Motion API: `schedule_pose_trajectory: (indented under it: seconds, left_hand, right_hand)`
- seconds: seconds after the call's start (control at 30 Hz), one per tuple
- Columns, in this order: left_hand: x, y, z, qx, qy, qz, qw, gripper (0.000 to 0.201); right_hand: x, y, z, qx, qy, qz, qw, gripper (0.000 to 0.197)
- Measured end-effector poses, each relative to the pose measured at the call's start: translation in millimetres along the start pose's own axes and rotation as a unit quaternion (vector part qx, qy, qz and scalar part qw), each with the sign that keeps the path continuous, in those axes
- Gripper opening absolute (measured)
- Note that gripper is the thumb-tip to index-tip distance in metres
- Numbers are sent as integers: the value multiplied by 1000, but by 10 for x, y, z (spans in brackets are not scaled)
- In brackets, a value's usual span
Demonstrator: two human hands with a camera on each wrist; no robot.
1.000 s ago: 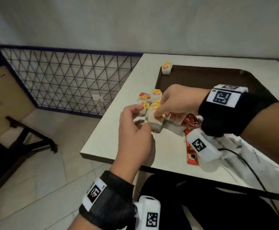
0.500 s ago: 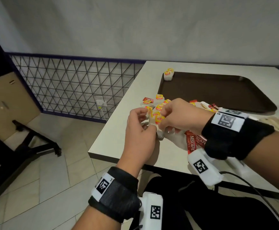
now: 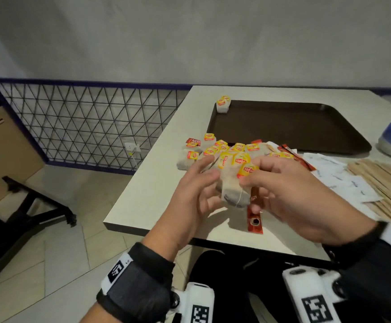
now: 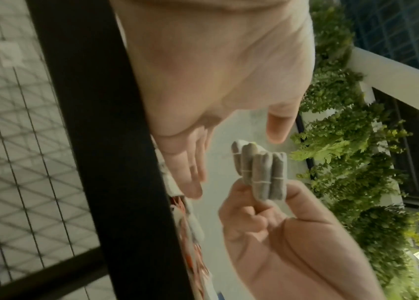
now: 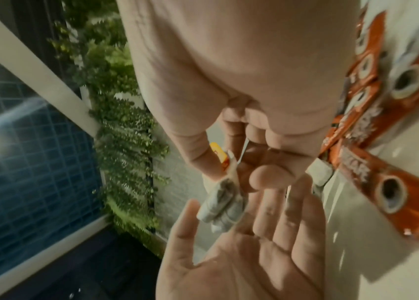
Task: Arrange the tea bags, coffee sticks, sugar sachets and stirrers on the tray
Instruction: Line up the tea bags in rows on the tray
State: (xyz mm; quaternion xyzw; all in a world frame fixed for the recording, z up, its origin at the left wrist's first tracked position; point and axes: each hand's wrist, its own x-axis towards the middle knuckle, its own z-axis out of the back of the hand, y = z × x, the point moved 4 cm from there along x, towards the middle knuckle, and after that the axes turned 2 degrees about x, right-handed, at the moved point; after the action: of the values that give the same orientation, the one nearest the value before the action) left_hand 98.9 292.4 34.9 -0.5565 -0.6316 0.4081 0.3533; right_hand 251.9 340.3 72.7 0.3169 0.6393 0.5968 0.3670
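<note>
Fingers (image 4: 244, 194) of right hand (image 3: 301, 194) pinch a bundle of tea bags (image 3: 234, 185) above the table (image 3: 157, 183); left hand (image 3: 190, 197) spread wide beside it, holding nothing.

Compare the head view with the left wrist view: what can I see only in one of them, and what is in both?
Only the head view shows the brown tray with tea bags in its far left corner, the loose tea bags on the table, the sugar sachets, the wooden stirrers and the yellow tags.

Only the left wrist view shows the held tea bags end-on, four side by side, and green plants behind.

Both show the right hand pinching the stack of tea bags, and the left hand open beside it.
</note>
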Motion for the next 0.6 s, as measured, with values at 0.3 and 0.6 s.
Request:
schedule_pose_trajectory:
  seconds: [0.3, 0.6]
  left_hand:
    - [-13, 149, -240, 56, 56, 92, 993, 27]
    - [-40, 174, -237, 94, 27, 63, 993, 28]
  right_hand:
    - [-86, -268, 185, 21, -127, 86, 988, 17]
    - [-137, -427, 186, -2, -156, 141, 978, 16]
